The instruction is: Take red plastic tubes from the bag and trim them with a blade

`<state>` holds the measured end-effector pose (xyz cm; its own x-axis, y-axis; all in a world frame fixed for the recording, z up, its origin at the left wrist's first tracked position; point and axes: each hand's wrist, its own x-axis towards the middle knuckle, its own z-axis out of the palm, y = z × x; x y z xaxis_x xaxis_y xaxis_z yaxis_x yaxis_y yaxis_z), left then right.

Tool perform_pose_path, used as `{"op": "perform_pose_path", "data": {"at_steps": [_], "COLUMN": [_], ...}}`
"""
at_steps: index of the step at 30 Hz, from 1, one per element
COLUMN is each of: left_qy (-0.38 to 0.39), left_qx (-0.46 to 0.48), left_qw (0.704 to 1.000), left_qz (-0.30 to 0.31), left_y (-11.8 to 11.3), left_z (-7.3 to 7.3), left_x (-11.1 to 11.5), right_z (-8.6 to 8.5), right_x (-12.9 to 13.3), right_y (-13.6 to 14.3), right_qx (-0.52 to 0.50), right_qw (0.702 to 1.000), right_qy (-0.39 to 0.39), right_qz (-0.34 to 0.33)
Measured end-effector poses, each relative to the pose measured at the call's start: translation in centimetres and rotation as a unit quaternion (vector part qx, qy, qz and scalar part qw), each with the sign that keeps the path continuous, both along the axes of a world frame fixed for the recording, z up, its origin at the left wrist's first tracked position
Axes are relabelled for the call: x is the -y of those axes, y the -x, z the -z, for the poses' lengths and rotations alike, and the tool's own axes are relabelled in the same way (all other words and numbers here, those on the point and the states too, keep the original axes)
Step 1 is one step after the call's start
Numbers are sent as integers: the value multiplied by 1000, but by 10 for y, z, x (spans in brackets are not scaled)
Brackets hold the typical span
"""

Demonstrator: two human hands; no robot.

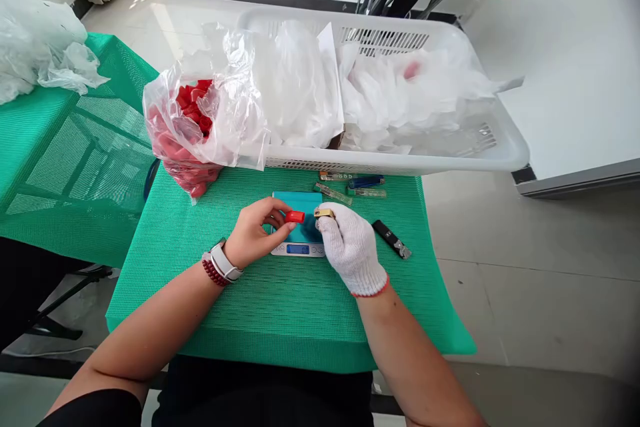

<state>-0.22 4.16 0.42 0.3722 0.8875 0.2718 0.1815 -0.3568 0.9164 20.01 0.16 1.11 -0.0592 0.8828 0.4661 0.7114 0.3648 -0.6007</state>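
Observation:
My left hand (260, 230), bare with a watch at the wrist, pinches a small red plastic cap (295, 217) between thumb and fingers. My right hand (347, 243) wears a white knit glove and is closed around a lighter, whose gold-coloured end (324, 213) sticks out towards the cap; the glove hides the rest. Cap and lighter are apart. Below both hands lies a digital scale (298, 249) with a blue-green plate and a lit display. A black lighter (391, 239) rests to the right of the glove.
Several lighters (334, 193) lie beyond the scale on the green mesh cloth (240, 320). At the back left, a clear bag (165, 127) bulges with red caps. A white plastic basket (400, 161) holding white plastic bags spans the far edge. Another green-covered table (45, 140) stands left.

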Motion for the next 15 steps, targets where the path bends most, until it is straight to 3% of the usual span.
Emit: {"op": "perform_pose_path", "data": {"at_steps": [7,15], "left_qy": [-10,-9], "left_qx": [26,18], "left_qw": [999,999], "left_qz": [-29,24], "left_y": [2,1], "left_z": [1,2], "left_x": [-2,-3], "right_z": [-2,0], "right_x": [2,-1], "right_y": [0,1], "right_qx": [23,41], "right_qw": [998,999], "right_qy": [-20,-4], "right_qz": [-53,11]}}
